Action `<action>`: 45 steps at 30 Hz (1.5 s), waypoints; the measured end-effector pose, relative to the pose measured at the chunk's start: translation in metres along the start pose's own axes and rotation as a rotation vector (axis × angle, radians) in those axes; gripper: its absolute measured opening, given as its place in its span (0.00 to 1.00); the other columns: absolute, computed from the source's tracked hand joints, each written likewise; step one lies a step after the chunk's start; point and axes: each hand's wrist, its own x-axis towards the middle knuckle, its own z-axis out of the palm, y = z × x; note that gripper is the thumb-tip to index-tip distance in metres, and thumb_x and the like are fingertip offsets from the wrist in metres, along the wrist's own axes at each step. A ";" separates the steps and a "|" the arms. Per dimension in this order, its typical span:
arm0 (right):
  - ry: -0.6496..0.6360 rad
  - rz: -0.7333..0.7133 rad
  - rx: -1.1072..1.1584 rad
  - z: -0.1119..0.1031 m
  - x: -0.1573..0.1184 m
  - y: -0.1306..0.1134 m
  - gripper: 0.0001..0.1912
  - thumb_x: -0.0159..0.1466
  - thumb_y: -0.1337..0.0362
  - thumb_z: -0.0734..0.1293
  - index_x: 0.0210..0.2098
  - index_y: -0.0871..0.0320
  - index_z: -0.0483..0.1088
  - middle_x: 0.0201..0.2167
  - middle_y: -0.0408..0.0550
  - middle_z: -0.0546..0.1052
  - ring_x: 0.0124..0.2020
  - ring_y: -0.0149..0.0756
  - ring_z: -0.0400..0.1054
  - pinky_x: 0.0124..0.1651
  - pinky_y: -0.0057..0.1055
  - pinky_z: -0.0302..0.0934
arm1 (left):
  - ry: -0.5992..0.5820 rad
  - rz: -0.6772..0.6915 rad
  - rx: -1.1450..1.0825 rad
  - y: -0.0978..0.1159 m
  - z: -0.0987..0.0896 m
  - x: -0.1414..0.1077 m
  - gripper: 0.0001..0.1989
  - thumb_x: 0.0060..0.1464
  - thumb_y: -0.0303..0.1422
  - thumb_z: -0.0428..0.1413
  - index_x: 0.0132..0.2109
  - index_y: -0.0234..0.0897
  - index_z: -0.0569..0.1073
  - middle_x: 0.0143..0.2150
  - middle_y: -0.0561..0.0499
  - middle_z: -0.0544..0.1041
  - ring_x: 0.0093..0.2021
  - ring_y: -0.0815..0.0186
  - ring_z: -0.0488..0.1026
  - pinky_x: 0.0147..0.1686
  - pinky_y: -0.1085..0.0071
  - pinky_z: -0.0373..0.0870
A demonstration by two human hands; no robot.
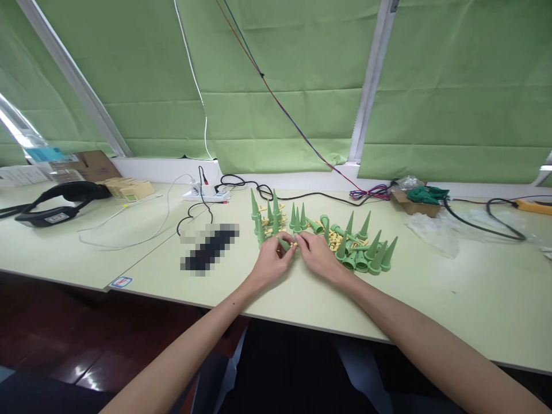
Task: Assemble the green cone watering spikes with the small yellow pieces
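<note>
My left hand (271, 261) is closed around a green plastic cone-shaped spike (284, 244) held on its side just above the table. At the spike's wide end, my right hand (319, 254) pinches a small yellow plastic piece (294, 245); whether it is seated in the spike I cannot tell. Beyond my left hand stand several green spikes (254, 206) with yellow pieces sticking out sideways. A few upright spikes (297, 218) are just past my fingertips. Right of my right hand, more green spikes (374, 253), standing and lying, surround a heap of loose yellow pieces (335, 241).
A blurred dark object (209, 248) lies left of my hands. Further back are a white power strip (207, 194) and black cables. A black headset (60, 201) sits far left. On the right are a cardboard box (411, 204) and a clear plastic bag (433, 233).
</note>
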 end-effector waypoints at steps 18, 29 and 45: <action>-0.046 0.024 -0.069 0.000 -0.001 -0.001 0.19 0.72 0.59 0.53 0.28 0.57 0.64 0.23 0.44 0.69 0.25 0.33 0.60 0.33 0.28 0.50 | 0.031 -0.013 0.023 0.000 0.000 -0.001 0.05 0.53 0.32 0.55 0.38 0.37 0.70 0.31 0.54 0.73 0.23 0.74 0.63 0.25 0.74 0.61; -0.058 0.033 -0.092 0.001 0.000 0.003 0.26 0.72 0.55 0.51 0.23 0.57 0.67 0.19 0.45 0.68 0.22 0.34 0.59 0.30 0.30 0.51 | 0.011 0.017 0.031 -0.001 0.000 -0.001 0.05 0.53 0.31 0.54 0.39 0.37 0.71 0.29 0.55 0.72 0.23 0.73 0.64 0.25 0.75 0.61; -0.022 0.011 0.001 -0.002 -0.002 -0.004 0.14 0.71 0.62 0.53 0.32 0.56 0.64 0.27 0.43 0.71 0.28 0.33 0.63 0.34 0.28 0.53 | 0.048 0.006 0.038 0.000 0.001 0.001 0.05 0.54 0.32 0.54 0.38 0.37 0.71 0.32 0.53 0.73 0.24 0.72 0.64 0.26 0.74 0.63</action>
